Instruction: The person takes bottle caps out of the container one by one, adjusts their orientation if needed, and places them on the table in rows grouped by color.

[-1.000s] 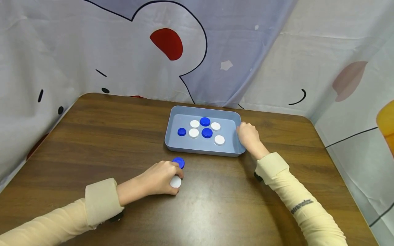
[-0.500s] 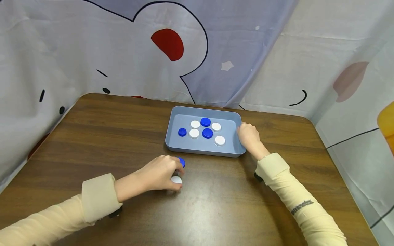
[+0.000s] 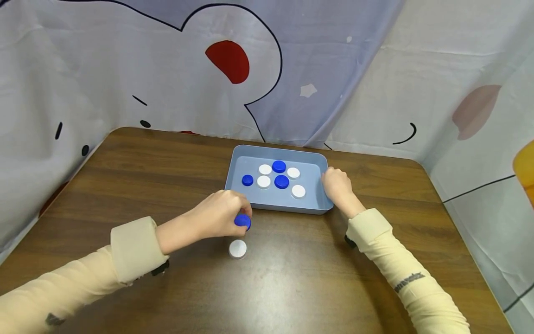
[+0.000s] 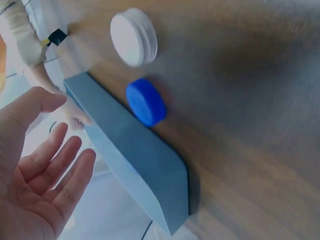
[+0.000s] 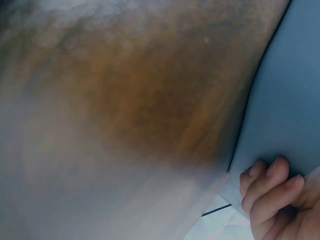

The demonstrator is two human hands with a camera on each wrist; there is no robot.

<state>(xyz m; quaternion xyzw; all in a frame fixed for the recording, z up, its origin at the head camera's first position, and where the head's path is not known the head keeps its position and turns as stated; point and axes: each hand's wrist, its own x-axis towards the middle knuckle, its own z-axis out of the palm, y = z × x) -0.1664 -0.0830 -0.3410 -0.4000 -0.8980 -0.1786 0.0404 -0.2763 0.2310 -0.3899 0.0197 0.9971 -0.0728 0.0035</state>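
Note:
In the head view my left hand [image 3: 219, 214] hovers over a blue bottle cap [image 3: 243, 222] on the table, in front of the tray. The left wrist view shows thumb and fingers spread apart, with the blue cap [image 4: 145, 102] away from them. A white round cap [image 3: 238, 249] lies a little nearer to me. At the right end of the blue-grey tray [image 3: 288, 208], my right hand [image 3: 337, 188] grips the rim. The right wrist view has its curled fingers [image 5: 270, 192] against the tray's outer wall [image 5: 287, 100]; the thumb is hidden there.
Inside the tray lie several white caps [image 3: 298, 191] and 3 blue caps [image 3: 281, 181], spaced apart. The wooden table [image 3: 167, 162] reaches back to a printed curtain [image 3: 167, 69], which also runs along its right side.
My left hand has come away from the white cap and moved back toward the tray, over the blue cap. The white cap stays on the table. My right hand keeps its place on the tray.

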